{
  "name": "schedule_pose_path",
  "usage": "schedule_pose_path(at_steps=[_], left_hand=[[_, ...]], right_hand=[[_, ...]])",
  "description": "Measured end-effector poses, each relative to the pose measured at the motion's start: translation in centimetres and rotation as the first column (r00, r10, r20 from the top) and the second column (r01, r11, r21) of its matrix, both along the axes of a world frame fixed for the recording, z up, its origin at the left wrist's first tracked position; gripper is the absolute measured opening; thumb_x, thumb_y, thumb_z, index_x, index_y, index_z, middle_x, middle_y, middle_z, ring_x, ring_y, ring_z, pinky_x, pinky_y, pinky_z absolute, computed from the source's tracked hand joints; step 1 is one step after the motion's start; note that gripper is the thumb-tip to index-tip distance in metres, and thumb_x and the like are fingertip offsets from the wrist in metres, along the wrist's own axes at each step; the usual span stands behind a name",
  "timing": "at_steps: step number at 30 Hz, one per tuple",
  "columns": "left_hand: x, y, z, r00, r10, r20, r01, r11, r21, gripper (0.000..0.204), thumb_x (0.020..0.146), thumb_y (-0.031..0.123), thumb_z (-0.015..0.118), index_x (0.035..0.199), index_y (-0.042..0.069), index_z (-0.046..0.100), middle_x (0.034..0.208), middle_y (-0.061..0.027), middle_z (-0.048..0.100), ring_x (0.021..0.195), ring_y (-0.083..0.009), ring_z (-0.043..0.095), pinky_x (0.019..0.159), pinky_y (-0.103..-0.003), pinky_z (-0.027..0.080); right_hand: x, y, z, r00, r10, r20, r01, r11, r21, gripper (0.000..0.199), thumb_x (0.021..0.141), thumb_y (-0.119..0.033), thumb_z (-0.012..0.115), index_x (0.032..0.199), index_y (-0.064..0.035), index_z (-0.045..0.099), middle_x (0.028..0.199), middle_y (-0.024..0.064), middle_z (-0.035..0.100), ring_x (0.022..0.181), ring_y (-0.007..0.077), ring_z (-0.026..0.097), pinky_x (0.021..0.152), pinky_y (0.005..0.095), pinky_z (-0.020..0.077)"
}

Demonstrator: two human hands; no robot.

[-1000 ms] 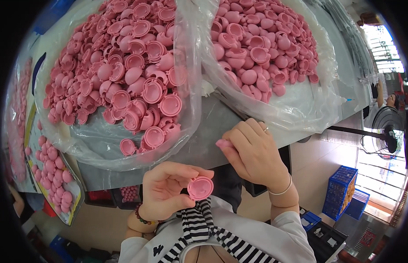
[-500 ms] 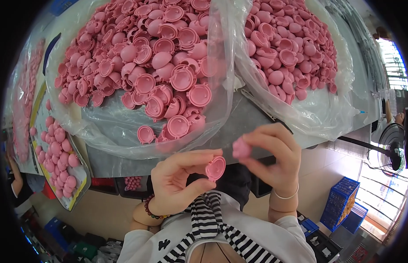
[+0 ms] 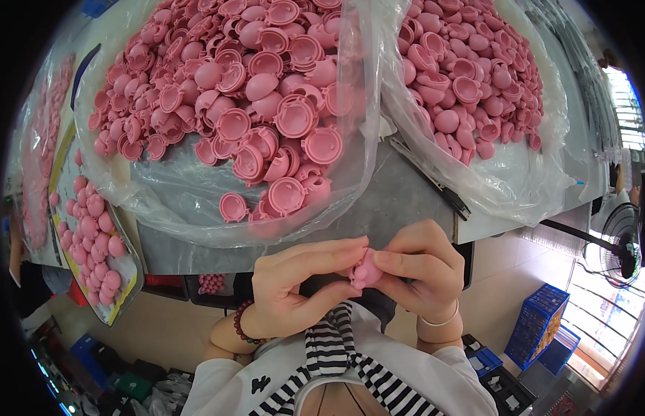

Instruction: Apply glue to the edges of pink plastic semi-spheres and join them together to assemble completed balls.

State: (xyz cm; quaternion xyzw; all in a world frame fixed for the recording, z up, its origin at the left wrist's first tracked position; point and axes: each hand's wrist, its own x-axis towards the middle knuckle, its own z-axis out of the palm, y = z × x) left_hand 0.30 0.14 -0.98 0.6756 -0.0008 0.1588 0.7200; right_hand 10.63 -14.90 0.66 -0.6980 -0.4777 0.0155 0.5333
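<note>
Close to my body, in front of the table edge, my left hand (image 3: 294, 281) and my right hand (image 3: 421, 269) meet fingertip to fingertip. Between them is a small pink plastic shell (image 3: 366, 271); the cupped half in my left fingers and the piece in my right fingers are now pressed together. Fingers hide much of the joint, so I cannot tell whether the halves are locked. Beyond my hands, a clear plastic bag holds a heap of pink shell halves (image 3: 233, 126). A second heap of smaller pink halves (image 3: 468, 89) lies in another bag to the right.
At left, a tray (image 3: 132, 286) with a yellow border carries closed pink balls (image 3: 95, 239). A dark narrow tool (image 3: 433, 182) rests on the grey table (image 3: 190, 258) between the bags. Blue crates (image 3: 537, 326) and a black fan (image 3: 619, 248) stand at right.
My right hand has moved left and brought its pink piece against the cupped half in my left hand. The dark tool on the table shows more fully.
</note>
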Motion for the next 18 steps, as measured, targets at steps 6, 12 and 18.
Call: schedule_pose_path(at_steps=[6,12,18], left_hand=[[0.5,0.0,-0.6,0.999,0.006,0.050,-0.001,0.995,-0.103,0.045,0.059,0.003,0.074,0.101,-0.004,0.058,0.100,-0.0160,0.060,0.086,-0.0192,0.059,0.071,-0.028,0.046],[0.5,0.6,-0.3,0.999,-0.052,0.015,0.052,0.998,-0.024,0.045,0.058,0.008,0.076,0.098,-0.005,0.059,0.092,-0.0205,0.061,0.077,-0.0192,0.059,0.067,-0.026,0.046],[0.3,0.7,-0.2,0.995,-0.103,0.004,0.102,0.978,-0.182,0.044,0.056,0.013,0.079,0.093,-0.004,0.061,0.089,-0.0203,0.062,0.074,-0.0210,0.060,0.064,-0.027,0.047]], right_hand=[[-1.6,0.6,-0.6,0.981,-0.065,0.185,0.048,0.994,0.095,0.034,0.056,0.004,0.068,0.089,-0.0002,0.060,0.068,0.0047,0.054,0.054,0.0173,0.051,0.047,0.0247,0.0429],[-2.4,0.4,-0.5,0.994,-0.050,0.095,0.039,0.992,0.117,0.035,0.053,0.007,0.060,0.088,-0.0006,0.061,0.072,0.0064,0.056,0.057,0.0185,0.053,0.049,0.0244,0.0444],[-2.4,-0.2,-0.3,0.997,-0.029,0.073,0.019,0.990,0.141,0.032,0.054,0.006,0.060,0.086,-0.0012,0.061,0.072,0.0061,0.057,0.057,0.0186,0.054,0.050,0.0257,0.0448]])
